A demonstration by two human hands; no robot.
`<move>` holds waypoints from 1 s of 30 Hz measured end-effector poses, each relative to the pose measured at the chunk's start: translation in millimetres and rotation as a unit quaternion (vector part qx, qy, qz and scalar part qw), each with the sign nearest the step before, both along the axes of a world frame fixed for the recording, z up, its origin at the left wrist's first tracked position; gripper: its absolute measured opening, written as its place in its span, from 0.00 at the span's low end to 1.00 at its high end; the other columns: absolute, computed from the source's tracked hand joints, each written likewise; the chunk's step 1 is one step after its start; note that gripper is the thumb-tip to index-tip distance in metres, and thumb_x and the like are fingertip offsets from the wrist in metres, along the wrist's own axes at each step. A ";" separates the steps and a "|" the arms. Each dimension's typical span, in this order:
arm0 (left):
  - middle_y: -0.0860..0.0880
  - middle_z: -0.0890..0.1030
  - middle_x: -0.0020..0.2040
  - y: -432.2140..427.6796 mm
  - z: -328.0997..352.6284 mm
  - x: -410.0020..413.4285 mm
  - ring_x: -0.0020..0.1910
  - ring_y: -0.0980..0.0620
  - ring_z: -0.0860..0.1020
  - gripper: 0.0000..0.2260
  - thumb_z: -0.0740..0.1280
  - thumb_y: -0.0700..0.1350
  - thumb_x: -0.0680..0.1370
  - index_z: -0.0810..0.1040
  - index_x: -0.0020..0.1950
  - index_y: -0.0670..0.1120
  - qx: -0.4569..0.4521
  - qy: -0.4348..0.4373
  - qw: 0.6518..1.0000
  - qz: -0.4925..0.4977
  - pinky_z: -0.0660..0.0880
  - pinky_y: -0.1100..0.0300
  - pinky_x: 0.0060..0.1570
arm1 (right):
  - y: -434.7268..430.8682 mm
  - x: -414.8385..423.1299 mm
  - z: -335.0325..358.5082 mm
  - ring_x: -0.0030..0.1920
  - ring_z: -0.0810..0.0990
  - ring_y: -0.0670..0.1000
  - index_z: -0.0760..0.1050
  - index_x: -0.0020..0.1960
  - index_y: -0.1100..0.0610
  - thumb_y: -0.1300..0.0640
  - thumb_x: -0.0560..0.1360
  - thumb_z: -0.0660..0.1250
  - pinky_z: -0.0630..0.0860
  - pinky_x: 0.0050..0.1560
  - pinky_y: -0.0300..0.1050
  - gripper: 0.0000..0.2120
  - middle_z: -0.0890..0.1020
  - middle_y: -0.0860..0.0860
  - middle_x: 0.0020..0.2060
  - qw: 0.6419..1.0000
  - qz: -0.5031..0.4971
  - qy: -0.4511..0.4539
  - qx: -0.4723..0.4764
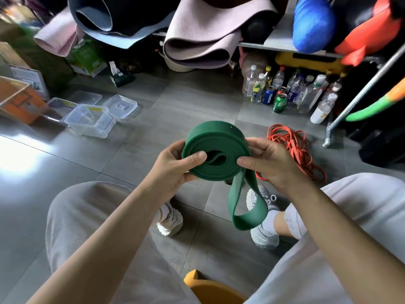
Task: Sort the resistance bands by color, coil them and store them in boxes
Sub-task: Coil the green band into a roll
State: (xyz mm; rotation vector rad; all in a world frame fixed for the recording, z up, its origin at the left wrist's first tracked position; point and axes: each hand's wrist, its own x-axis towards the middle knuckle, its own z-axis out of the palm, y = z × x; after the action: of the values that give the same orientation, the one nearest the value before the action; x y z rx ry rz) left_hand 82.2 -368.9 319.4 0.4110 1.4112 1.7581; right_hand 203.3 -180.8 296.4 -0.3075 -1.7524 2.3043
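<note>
Head view: you hold the green resistance band (219,137) up in front of you with both hands, above your knees and clear of the grey tiled floor (122,163). Most of it is wound into a flat coil of several turns. Your left hand (175,165) grips the coil's left side, with its thumb (195,157) pressed on the upper face near the hollow centre and the fingers curled underneath. Your right hand (269,163) clasps the right side, with its thumb (247,161) lying on the outer turns and the fingers wrapped behind. The uncoiled tail (232,198) leaves the coil just beside your right thumb and hangs down as 1 open loop between your legs, in front of your white shoes (263,216).

A loose tangle of orange bands (300,148) lies on the floor just beyond your right hand. Well apart, to the left, a clear plastic box (89,120) stands open on the tiles, with a clear lid (120,106) lying flat just behind it. Bottles and cans (285,88) stand under the shelf at the back, and rolled mats (197,36) rest above.
</note>
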 end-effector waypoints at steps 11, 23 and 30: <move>0.53 0.79 0.52 13.8 49.8 -16.1 0.50 0.51 0.77 0.29 0.79 0.52 0.63 0.74 0.61 0.51 -0.344 0.502 0.767 -0.204 0.75 0.57 0.50 | -8.0 -8.1 10.3 0.46 0.84 0.49 0.79 0.52 0.57 0.69 0.59 0.76 0.79 0.48 0.38 0.23 0.85 0.51 0.45 0.989 0.057 -0.046 0.128; 0.51 0.84 0.47 0.9 12.4 -17.6 0.45 0.49 0.83 0.29 0.82 0.37 0.54 0.79 0.52 0.51 -0.119 0.233 0.965 0.021 0.79 0.60 0.43 | 7.8 -3.9 8.0 0.55 0.81 0.49 0.75 0.59 0.48 0.56 0.56 0.82 0.77 0.52 0.40 0.33 0.84 0.48 0.52 0.995 0.074 -0.016 0.065; 0.42 0.82 0.51 10.8 -0.6 -2.7 0.50 0.41 0.81 0.33 0.83 0.49 0.53 0.78 0.55 0.46 0.035 0.086 0.995 0.033 0.79 0.44 0.51 | 7.9 -4.6 9.8 0.56 0.81 0.52 0.76 0.58 0.45 0.48 0.54 0.82 0.77 0.54 0.45 0.33 0.83 0.50 0.53 0.998 0.039 0.021 0.040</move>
State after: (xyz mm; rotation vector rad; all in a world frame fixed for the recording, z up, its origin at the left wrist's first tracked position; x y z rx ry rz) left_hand 79.5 -358.1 318.9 0.5706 1.4994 1.8670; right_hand 198.7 -172.9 306.2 -0.1781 -1.8626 2.2673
